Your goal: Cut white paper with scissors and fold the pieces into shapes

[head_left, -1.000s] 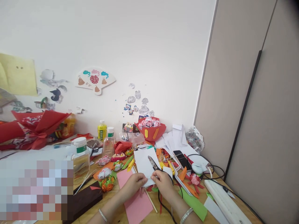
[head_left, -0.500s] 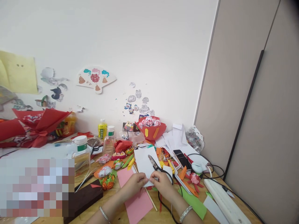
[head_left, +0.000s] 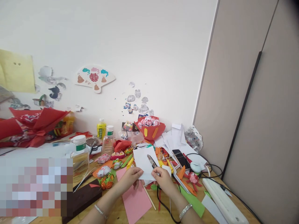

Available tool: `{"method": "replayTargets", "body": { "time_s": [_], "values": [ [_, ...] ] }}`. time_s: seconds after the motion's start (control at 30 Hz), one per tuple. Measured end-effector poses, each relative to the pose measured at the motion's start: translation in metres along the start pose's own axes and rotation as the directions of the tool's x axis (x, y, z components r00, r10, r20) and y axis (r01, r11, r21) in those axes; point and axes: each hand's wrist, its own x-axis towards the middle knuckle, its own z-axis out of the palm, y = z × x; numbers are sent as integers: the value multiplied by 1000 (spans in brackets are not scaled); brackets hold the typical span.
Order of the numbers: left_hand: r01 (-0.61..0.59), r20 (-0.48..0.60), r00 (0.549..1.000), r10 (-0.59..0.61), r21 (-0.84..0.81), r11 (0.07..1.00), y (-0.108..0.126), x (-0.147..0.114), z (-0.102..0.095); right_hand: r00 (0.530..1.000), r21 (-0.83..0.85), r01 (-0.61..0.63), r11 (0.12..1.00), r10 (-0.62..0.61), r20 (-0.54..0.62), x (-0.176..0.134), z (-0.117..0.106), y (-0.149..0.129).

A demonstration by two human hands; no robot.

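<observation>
Between my two hands is a piece of white paper (head_left: 146,176), held by its left and right ends above the table. My left hand (head_left: 132,179) pinches the left end between thumb and fingers. The right end is pinched by my right hand (head_left: 162,179). Just beyond lies a white sheet (head_left: 141,157); I cannot tell exactly where the held piece ends and this sheet begins. Scissors (head_left: 151,161) rest on the sheet with blades pointing away, their handles mostly hidden behind my right hand. Pink paper (head_left: 136,203) and a thin wooden stick (head_left: 149,198) lie under my hands.
Paper-wrapped candy flowers (head_left: 107,180) and a dark box (head_left: 81,200) are at left, near a clear bottle (head_left: 80,158). At right lie green paper (head_left: 192,202), a phone (head_left: 181,159), a mouse (head_left: 195,167) and a white power strip (head_left: 224,199). A red bouquet (head_left: 149,127) stands behind.
My hands have moved apart from nearly touching, and more of the white paper shows between them. The scissors' handles are now more covered by my right hand.
</observation>
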Motion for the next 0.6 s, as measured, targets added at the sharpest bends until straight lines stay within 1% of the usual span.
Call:
{"method": "replayTargets", "body": {
  "time_s": [0.17, 0.23, 0.3, 0.4, 0.5, 0.57, 0.6],
  "values": [
    [14, -18, 1000, -15, -56, 998, 0, 1, -1, 1000, 114, -19, 993, 19, -1, 4, 0, 5],
    [45, 6, 999, -45, -52, 998, 1, 0, -1, 1000, 140, -13, 990, 14, -9, 5, 0, 7],
    [78, 29, 997, -77, -22, 997, 2, -2, -1, 1000, 164, -7, 986, 11, -21, 6, 1, 7],
    [103, 25, 994, -104, 31, 994, 4, -4, 0, 998, 235, -22, 972, 34, -47, 6, 1, 6],
    [101, 41, 994, -104, 71, 992, 2, -4, 1, 995, 263, -29, 964, 53, -84, 6, 1, 7],
    [95, 51, 994, -101, 112, 989, 0, -3, 1, 994, 257, -19, 966, 46, -97, 7, 0, 8],
    [91, 40, 994, -97, 145, 985, -2, -2, 1, 995, 255, -13, 967, 39, -97, 7, -1, 9]
  ]
}}
